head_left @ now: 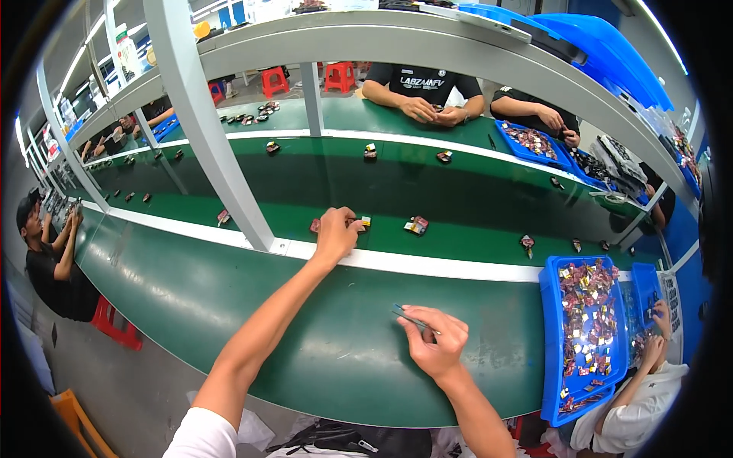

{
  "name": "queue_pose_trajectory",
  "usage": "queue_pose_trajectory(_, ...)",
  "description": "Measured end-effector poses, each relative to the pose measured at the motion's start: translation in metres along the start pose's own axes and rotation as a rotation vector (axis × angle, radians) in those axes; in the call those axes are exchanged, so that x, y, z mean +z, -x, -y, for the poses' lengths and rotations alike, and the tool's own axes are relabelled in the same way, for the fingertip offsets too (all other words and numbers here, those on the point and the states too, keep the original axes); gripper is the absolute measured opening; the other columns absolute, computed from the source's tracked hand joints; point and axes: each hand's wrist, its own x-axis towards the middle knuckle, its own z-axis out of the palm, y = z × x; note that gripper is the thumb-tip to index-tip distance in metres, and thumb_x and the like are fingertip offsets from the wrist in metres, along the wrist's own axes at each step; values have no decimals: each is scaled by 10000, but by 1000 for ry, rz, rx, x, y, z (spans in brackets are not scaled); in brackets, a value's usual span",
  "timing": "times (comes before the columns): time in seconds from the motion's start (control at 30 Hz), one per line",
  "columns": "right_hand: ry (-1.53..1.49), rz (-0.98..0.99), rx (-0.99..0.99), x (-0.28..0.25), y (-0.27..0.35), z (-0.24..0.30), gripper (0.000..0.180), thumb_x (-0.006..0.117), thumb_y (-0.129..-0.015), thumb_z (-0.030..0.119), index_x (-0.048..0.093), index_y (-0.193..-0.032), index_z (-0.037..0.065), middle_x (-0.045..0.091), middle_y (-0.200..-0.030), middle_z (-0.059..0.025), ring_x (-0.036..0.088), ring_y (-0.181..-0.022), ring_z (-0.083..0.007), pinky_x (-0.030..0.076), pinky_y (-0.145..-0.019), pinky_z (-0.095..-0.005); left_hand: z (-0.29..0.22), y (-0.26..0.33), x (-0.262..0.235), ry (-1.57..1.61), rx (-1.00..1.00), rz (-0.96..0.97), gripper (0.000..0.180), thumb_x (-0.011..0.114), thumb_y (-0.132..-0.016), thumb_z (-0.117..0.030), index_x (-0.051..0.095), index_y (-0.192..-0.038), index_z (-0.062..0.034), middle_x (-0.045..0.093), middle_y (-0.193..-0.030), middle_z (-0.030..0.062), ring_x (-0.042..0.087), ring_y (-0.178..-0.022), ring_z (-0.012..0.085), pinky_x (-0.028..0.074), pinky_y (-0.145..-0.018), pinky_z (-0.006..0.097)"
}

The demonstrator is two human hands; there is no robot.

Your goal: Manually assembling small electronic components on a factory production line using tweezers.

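My left hand (337, 233) reaches past the white rail onto the green conveyor belt. Its fingers are bent and closed at a small electronic part (366, 223) with a yellow-and-white label, mostly hidden by the hand. A dark red bit of a part (314, 226) shows at the hand's other side. Over the green worktable (321, 336), my right hand (437, 340) grips a pair of thin tweezers (410, 316), their tips pointing up and left. Another small red-and-white part (417, 225) lies on the belt to the right of my left hand.
At the right stands a blue tray (548, 336) heaped with small parts. A grey post (217, 130) rises left of my left arm, and a metal beam (366, 38) crosses overhead. Further parts (527, 243) lie along the belt. People work opposite and on both sides.
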Motion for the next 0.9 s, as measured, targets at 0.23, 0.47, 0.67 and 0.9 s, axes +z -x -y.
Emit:
queue_pose_trajectory(0.23, 61, 9, 54, -9, 0, 1, 175, 838, -712, -3, 734, -837, 62, 777, -863, -59, 671, -563, -151, 434, -457, -245, -53, -12, 15, -178, 345, -99, 148, 699, -895, -142, 712, -925, 2, 661, -999, 152, 671, -880, 387, 544, -775, 469)
queue_pose_trajectory(0.47, 82, 52, 70, -7, 3, 0, 153, 834, -731, 24, 732, -832, 77, 773, -860, -49, 682, -577, -172, 454, -474, -259, -86, -45, 62, -303, 599, 200, 141, 711, -792, -40, 762, -923, -45, 674, -980, 119, 678, -909, 365, 551, -791, 448)
queue_pose_trajectory(0.67, 91, 65, 97, -10, 2, 1, 147, 831, -740, 34, 728, -835, 81, 770, -853, -44, 686, -580, -189, 482, -493, -273, -84, -53, 72, -353, 470, 349, 141, 732, -785, -46, 764, -921, -71, 666, -1034, 117, 680, -952, 347, 555, -822, 445)
queue_pose_trajectory(0.9, 106, 87, 75, -11, 0, 2, 146, 825, -744, 31, 719, -834, 74, 768, -851, -51, 711, -623, -196, 491, -507, -277, -82, -58, 70, -408, 406, 378, 145, 745, -766, -83, 679, -895, -64, 633, -1097, 135, 666, -984, 362, 548, -841, 456)
